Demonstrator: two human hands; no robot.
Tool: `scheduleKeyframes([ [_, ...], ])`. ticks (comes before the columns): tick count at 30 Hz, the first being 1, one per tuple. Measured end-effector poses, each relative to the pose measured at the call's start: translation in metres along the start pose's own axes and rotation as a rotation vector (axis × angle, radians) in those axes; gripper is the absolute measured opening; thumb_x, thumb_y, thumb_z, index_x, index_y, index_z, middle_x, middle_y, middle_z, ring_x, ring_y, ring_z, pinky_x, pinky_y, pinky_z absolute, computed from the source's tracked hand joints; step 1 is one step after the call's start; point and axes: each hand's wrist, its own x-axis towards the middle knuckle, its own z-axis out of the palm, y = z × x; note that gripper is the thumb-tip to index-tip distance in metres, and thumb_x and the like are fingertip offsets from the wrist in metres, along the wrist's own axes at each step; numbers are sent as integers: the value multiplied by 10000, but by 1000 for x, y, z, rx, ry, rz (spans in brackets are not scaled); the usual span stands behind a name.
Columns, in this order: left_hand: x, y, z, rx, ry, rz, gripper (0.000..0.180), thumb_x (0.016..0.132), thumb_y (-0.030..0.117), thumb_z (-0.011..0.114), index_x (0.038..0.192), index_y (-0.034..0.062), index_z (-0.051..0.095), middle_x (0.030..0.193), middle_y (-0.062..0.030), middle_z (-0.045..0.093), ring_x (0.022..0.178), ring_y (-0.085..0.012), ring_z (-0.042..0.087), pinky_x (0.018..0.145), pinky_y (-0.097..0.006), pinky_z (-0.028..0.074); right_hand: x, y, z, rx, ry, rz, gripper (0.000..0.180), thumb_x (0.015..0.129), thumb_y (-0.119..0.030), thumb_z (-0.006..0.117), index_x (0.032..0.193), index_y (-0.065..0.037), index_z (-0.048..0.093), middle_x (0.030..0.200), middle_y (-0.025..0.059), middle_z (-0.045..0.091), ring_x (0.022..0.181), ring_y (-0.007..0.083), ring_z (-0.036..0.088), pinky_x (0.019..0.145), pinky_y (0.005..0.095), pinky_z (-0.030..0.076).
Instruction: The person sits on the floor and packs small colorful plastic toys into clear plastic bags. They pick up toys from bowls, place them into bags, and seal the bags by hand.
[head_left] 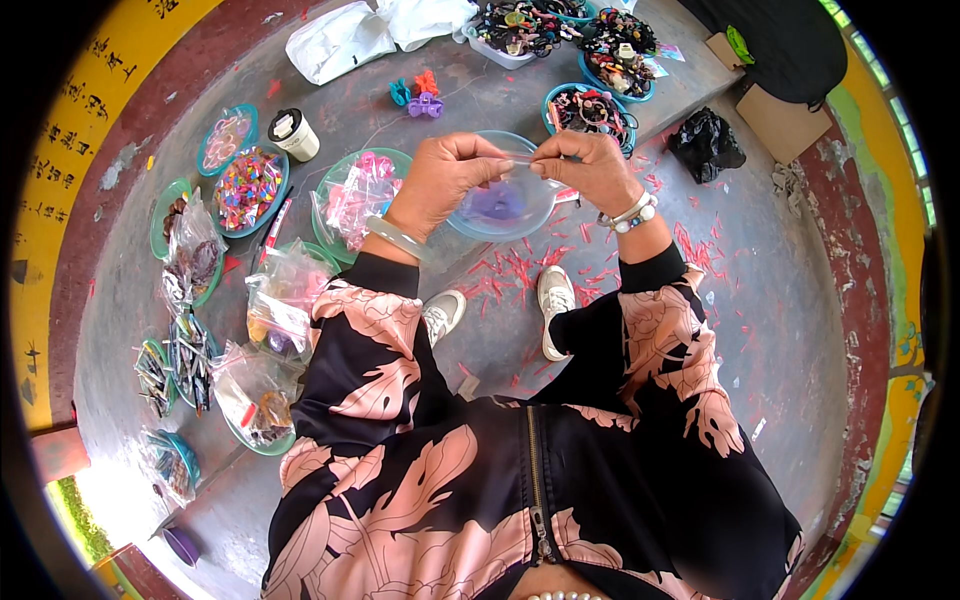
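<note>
My left hand (447,172) and my right hand (590,168) meet above a light blue bowl (470,220) that holds purple pieces. Both hands pinch a small clear plastic bag (528,160) between their fingertips, stretched between them over the bowl's far rim. A pale green bangle sits on my left wrist and a bead bracelet on my right. My sleeves are black with pink leaves.
Green dishes with clear bags of coloured hair accessories (355,190) lie to the left. A white jar (293,133) stands beyond them. Baskets of hair ties (590,108) sit at the back. Red scraps (520,265) litter the grey floor by my white shoes (553,305). A black bag (705,145) lies right.
</note>
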Motion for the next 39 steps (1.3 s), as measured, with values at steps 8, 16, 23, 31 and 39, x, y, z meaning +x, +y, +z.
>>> scheduleKeyframes([
  [8, 0, 2, 0, 25, 84, -42, 91, 724, 72, 670, 769, -6, 656, 670, -37, 622, 596, -68, 537, 560, -201, 426, 1, 0, 3, -39, 27, -59, 126, 726, -107, 680, 801, -10, 649, 681, 43, 611, 637, 95, 527, 604, 244, 423],
  [16, -2, 8, -7, -75, 133, -33, 86, 768, 92, 643, 798, 11, 644, 708, -44, 635, 636, -68, 531, 586, -194, 389, 3, 17, -7, 112, 74, 52, 84, 766, -57, 654, 814, 9, 637, 688, -16, 574, 639, 58, 512, 563, 197, 407],
  [23, -4, 14, -8, -98, 172, 34, 98, 786, 109, 627, 798, 13, 640, 733, -46, 643, 649, -82, 533, 609, -203, 370, -1, 7, -10, 338, 61, -11, 91, 776, -87, 648, 794, 0, 626, 684, -2, 577, 613, 54, 488, 514, 187, 353],
  [31, -4, 12, -12, -169, 104, 86, 158, 827, 148, 595, 834, -5, 636, 797, -83, 649, 751, -118, 583, 700, -230, 428, 3, 26, -4, 717, 158, 14, 85, 783, -90, 635, 811, -11, 619, 774, 44, 623, 694, 111, 554, 625, 230, 415],
  [39, -3, 10, -12, -377, 58, 64, 187, 853, 168, 576, 870, -10, 632, 821, -97, 646, 753, -130, 587, 714, -244, 438, 4, 13, 9, 940, 165, 18, 181, 753, -36, 652, 925, 20, 642, 884, 105, 653, 830, 178, 610, 800, 286, 451],
])
